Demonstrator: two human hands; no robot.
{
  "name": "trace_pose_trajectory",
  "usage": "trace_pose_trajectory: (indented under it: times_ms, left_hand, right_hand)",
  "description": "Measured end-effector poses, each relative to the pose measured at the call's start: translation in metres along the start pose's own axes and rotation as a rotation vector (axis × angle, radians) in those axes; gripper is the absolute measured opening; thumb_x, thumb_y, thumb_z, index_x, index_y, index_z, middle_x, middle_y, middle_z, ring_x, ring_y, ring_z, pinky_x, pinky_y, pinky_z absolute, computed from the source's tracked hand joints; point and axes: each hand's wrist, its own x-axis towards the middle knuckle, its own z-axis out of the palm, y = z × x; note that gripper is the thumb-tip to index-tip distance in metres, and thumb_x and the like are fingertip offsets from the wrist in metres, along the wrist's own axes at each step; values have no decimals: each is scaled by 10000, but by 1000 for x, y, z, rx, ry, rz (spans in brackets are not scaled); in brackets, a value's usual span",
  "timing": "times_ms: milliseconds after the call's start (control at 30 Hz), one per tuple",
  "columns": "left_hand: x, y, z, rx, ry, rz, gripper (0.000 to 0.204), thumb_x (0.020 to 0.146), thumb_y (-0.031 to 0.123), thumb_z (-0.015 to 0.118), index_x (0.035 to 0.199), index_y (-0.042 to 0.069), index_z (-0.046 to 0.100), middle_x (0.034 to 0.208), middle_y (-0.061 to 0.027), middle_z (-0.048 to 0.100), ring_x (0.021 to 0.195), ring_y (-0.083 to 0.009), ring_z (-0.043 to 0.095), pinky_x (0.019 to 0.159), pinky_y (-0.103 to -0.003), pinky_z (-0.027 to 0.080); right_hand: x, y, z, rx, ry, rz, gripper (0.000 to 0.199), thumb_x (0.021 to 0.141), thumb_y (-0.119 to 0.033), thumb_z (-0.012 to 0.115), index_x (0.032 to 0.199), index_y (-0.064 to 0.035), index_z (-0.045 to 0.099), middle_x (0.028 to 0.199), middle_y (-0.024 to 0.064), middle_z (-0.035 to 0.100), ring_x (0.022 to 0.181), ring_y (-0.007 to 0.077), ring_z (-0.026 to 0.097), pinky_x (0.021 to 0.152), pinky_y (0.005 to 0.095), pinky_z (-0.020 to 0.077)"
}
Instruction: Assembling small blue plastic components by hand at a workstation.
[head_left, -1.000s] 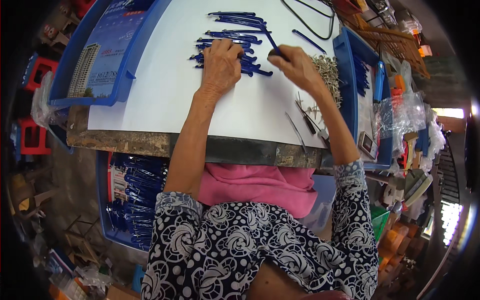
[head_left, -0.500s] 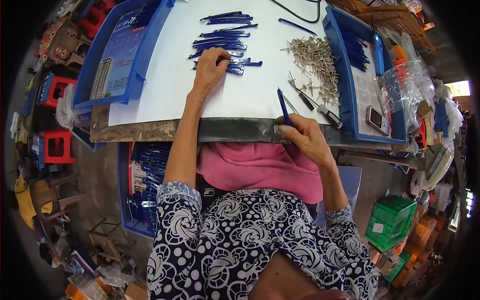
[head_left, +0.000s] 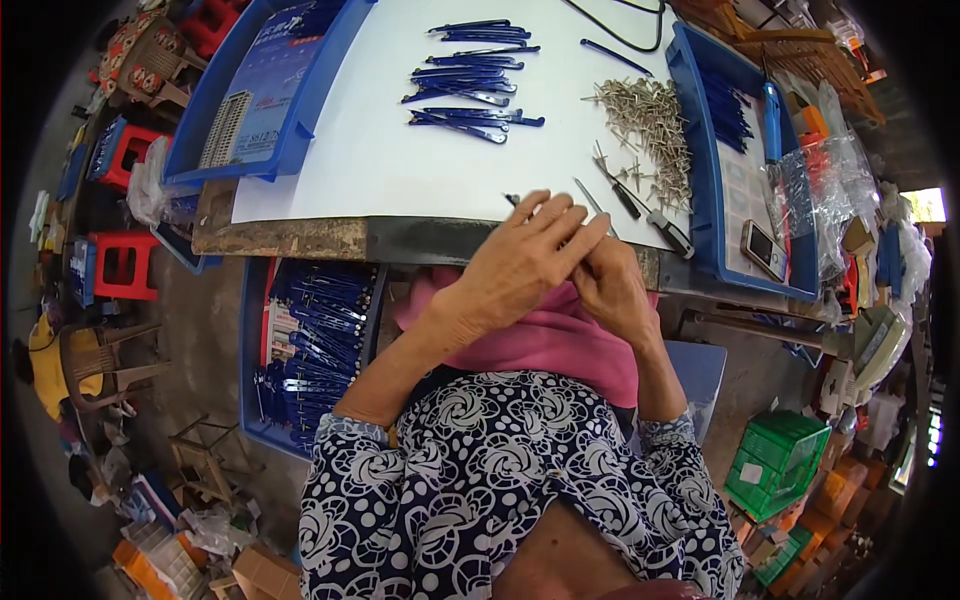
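Observation:
Both my hands meet over the front edge of the table. My left hand (head_left: 525, 262) is bent over with its fingers curled towards the right one. A dark blue tip of a slim blue strip (head_left: 511, 199) pokes out past the left fingers; the rest of it is hidden. My right hand (head_left: 615, 285) is closed beside it, fingers bent inward against the left fingertips. Ahead on the white tabletop lies a row of slim blue strips (head_left: 465, 75) with shiny metal parts. To the right is a heap of small silver metal pins (head_left: 645, 125).
Near the pins lie a black-handled pointed tool (head_left: 625, 198) and a screwdriver-like tool (head_left: 672, 234). Blue trays flank the table: the left tray (head_left: 295, 150), and the right tray (head_left: 705, 240) with a phone (head_left: 764, 248). Below left, another tray (head_left: 250, 390) holds many blue strips.
My left hand has left the row of blue strips and come back right to meet my right hand at the table edge. The view has shifted slightly.

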Motion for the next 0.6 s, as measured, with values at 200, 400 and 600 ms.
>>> trace_pose_trajectory:
  times_ms: [200,400,600]
  left_hand:
    - [-8,2,-5,-318,-227,-176,619,753,-29,488,1341,61,316,1027,-149,543,985,-286,518,885,-375,379]
    - [-14,-9,-13,-368,-266,-388,598,747,-72,484,1319,47,355,960,-153,575,935,-289,541,826,-361,404]
    - [-10,-76,-10,-255,252,-534,272,781,-27,495,1037,-1,585,931,-180,622,808,-297,613,734,-356,468]
  right_hand:
    - [3,-12,-4,-254,33,-140,126,694,48,594,813,13,573,748,146,556,679,330,535,581,375,428]
    - [18,-38,-32,-245,190,-242,242,714,15,635,953,-11,604,837,105,593,789,219,567,709,303,449]
    - [12,-85,-59,421,387,-113,282,708,29,632,986,56,599,801,98,596,676,133,545,596,233,415]
